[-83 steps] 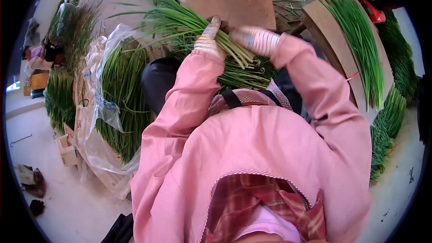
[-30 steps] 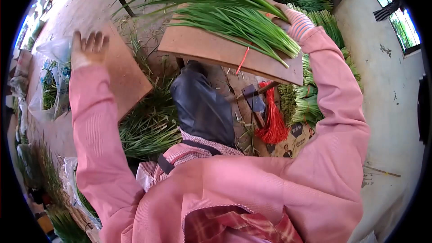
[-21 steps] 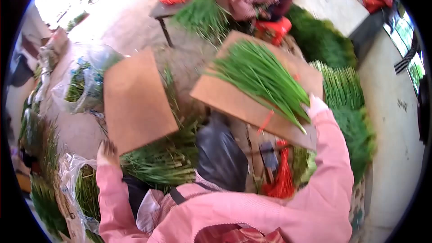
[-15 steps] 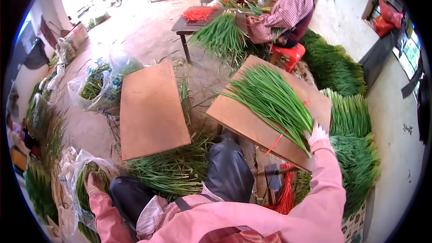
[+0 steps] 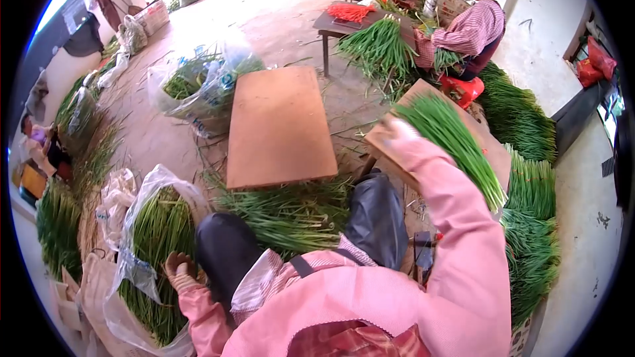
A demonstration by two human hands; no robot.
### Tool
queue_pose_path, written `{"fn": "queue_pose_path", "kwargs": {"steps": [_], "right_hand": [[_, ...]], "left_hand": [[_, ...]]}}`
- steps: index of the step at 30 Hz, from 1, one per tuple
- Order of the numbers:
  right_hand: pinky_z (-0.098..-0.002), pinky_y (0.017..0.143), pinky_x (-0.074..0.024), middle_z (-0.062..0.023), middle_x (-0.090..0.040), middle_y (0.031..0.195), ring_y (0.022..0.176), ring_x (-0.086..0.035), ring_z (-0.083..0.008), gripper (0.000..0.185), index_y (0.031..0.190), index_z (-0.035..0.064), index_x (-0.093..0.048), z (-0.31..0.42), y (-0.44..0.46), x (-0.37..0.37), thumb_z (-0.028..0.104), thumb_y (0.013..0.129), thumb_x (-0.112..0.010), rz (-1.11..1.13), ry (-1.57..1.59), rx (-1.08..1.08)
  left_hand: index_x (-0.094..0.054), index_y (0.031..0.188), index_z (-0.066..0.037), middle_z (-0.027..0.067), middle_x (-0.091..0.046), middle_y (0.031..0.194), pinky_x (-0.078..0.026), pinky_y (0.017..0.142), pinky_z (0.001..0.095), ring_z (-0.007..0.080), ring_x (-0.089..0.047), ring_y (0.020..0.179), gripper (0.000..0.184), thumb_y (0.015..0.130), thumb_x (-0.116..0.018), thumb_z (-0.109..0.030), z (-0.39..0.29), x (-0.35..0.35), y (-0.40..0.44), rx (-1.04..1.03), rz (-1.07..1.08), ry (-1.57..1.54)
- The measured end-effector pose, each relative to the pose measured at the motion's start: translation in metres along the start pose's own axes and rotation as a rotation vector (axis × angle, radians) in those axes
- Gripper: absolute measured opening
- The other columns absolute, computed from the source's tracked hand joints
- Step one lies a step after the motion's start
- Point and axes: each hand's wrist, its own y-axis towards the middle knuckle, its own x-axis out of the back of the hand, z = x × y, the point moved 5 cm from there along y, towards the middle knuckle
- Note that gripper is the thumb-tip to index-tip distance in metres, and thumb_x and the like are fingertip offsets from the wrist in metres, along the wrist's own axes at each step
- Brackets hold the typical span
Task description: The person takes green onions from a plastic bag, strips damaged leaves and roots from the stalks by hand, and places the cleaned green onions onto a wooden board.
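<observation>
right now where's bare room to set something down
The middle board is bare, with a plastic bag at its left and loose greens at its near edge. Floor between that bag and the dark table is mostly open. Crowded: the right board, under the green bundle by the right hand, and the bagged greens by the left hand.

The right hand [image 5: 399, 133] blurs, fingers [image 5: 390, 123] indistinct — its sleeve [image 5: 456, 206] hides part of the board [image 5: 389, 149] beneath.

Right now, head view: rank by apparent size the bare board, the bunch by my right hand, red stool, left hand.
1. Bare board
2. Bunch
Unranked, both smaller: red stool, left hand. They look alike; the stool is partly hidden and farther off.
</observation>
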Motion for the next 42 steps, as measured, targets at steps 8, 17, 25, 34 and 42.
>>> {"fn": "queue_pose_path", "kwargs": {"steps": [8, 17, 25, 34, 42], "right_hand": [[-0.0358, 0.080, -0.0425, -0.0174, -0.056, 0.100, 0.094, -0.053, -0.0304, 0.043, 0.105, 0.0041, -0.053, 0.236, 0.006, -0.347, 0.033, 0.073, -0.054, 0.649, -0.123, 0.753], [-0.0391, 0.068, -0.0456, -0.0199, -0.059, 0.081, 0.077, -0.058, -0.0321, 0.034, 0.088, 0.0027, -0.059, 0.212, -0.056, -0.490, 0.032, 0.071, -0.054, 1.023, -0.509, 0.769], [-0.0278, 0.053, -0.0427, -0.0048, -0.057, 0.075, 0.060, -0.053, -0.0150, 0.024, 0.100, 0.0072, -0.052, 0.193, 0.033, -0.514, 0.021, 0.080, -0.051, 0.657, 0.435, 0.036], [-0.0219, 0.050, -0.0430, -0.0024, -0.055, 0.066, 0.053, -0.050, -0.0136, 0.025, 0.102, 0.0104, -0.055, 0.230, 0.113, -0.491, 0.011, 0.078, -0.049, 0.449, 0.270, 0.483], [-0.0339, 0.089, -0.0375, -0.0223, -0.043, 0.116, 0.108, -0.044, -0.0307, 0.090, 0.130, 0.0220, -0.016, 0.204, 0.160, -0.550, 0.026, 0.061, -0.072, 0.509, -0.115, 0.231]], "left_hand": [[-0.053, 0.100, -0.002, 0.0084, -0.059, 0.084, -0.048, 0.068, 0.0259, 0.0166, -0.057, 0.075, 0.029, 0.073, -0.052, 0.006, 0.022, -0.011, -0.065, -0.127, 0.353, -0.030], [-0.051, 0.103, -0.001, 0.0082, -0.058, 0.086, -0.046, 0.069, 0.0248, 0.0147, -0.056, 0.077, 0.029, 0.075, -0.044, 0.007, 0.005, 0.026, -0.061, -0.063, 0.194, 0.185], [-0.054, 0.098, -0.002, 0.0116, -0.058, 0.083, -0.046, 0.066, 0.0247, 0.0171, -0.059, 0.073, 0.029, 0.070, -0.051, 0.003, -0.022, -0.030, 0.005, -0.513, 0.407, 0.795], [-0.028, 0.124, -0.003, 0.0136, -0.036, 0.122, -0.023, 0.095, 0.0458, 0.0297, -0.033, 0.113, 0.096, 0.047, -0.075, -0.035, -0.006, -0.038, 0.101, -0.716, 0.179, 1.699], [-0.028, 0.126, -0.004, 0.0143, -0.034, 0.125, -0.029, 0.089, 0.0418, 0.0282, -0.037, 0.110, 0.103, 0.043, -0.075, -0.041, 0.023, -0.036, 0.096, -0.625, 0.274, 1.841]]}}
